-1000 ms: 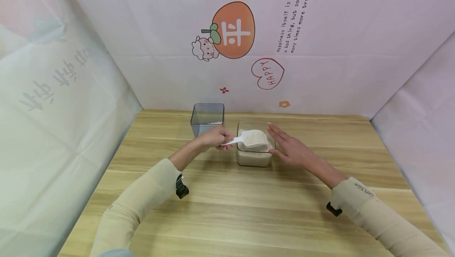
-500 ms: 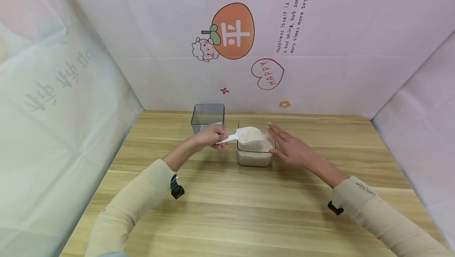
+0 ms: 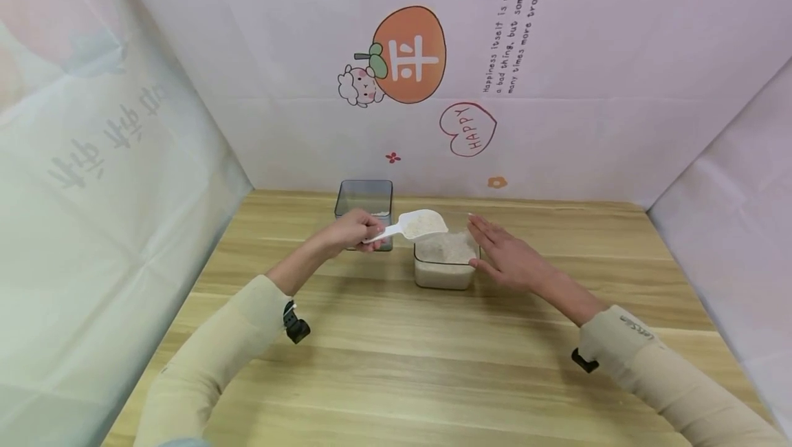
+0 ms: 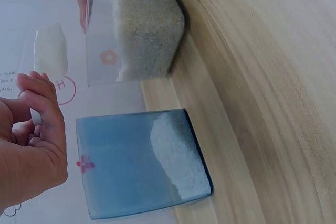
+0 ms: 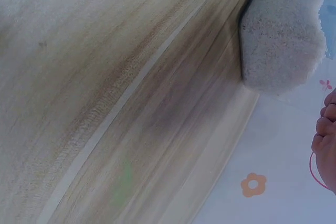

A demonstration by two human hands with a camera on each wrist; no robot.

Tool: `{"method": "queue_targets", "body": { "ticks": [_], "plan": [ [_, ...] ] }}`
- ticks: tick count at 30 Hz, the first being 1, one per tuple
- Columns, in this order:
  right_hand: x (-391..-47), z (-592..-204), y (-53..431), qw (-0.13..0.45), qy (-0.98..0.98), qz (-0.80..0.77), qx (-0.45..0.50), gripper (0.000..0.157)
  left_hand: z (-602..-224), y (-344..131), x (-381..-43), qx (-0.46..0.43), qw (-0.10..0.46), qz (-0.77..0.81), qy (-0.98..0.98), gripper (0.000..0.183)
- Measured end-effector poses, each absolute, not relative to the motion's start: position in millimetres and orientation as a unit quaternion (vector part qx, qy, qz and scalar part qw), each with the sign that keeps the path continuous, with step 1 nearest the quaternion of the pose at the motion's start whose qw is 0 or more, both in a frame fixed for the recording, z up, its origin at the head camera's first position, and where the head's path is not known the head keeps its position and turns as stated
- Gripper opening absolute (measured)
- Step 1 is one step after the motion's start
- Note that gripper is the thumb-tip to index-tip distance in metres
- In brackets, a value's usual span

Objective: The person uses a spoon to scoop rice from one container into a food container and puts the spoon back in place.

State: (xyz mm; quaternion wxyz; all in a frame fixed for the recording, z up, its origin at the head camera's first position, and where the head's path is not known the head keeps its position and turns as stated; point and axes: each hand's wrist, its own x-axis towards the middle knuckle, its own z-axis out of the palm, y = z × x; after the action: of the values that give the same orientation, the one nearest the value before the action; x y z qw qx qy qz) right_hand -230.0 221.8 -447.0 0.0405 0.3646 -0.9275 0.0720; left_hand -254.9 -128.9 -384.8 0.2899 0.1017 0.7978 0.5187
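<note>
My left hand (image 3: 353,230) grips the handle of a white scoop (image 3: 423,225), which carries a heap of white grains that look like rice. The scoop is held above the left part of a clear square container (image 3: 444,276), well filled with the same grains in the left wrist view. Beside that container's right wall is my right hand (image 3: 510,259), fingers straight, fingertips at the rim. Behind my left hand stands a bluish clear container (image 3: 366,194). In the left wrist view, a smaller amount of white grains (image 4: 178,156) lies sloped in it.
Both containers stand near the back edge of a wood-grain table (image 3: 421,364). A printed white sheet (image 3: 278,89) rises right behind them, and plain-looking sheets close off both sides. A small gap separates the two containers.
My left hand has lifted the loaded scoop up and to the left, from inside the clear container to above its rim. The right hand and both containers have stayed in place.
</note>
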Motion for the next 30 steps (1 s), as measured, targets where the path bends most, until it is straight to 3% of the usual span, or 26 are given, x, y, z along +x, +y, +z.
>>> {"method": "queue_targets", "body": {
  "ticks": [30],
  "plan": [
    [-231,-450,224,0.034,-0.929,0.077,0.359,0.072,-364,-203,-254,0.058,0.225,0.529,0.816,0.033]
  ]
}}
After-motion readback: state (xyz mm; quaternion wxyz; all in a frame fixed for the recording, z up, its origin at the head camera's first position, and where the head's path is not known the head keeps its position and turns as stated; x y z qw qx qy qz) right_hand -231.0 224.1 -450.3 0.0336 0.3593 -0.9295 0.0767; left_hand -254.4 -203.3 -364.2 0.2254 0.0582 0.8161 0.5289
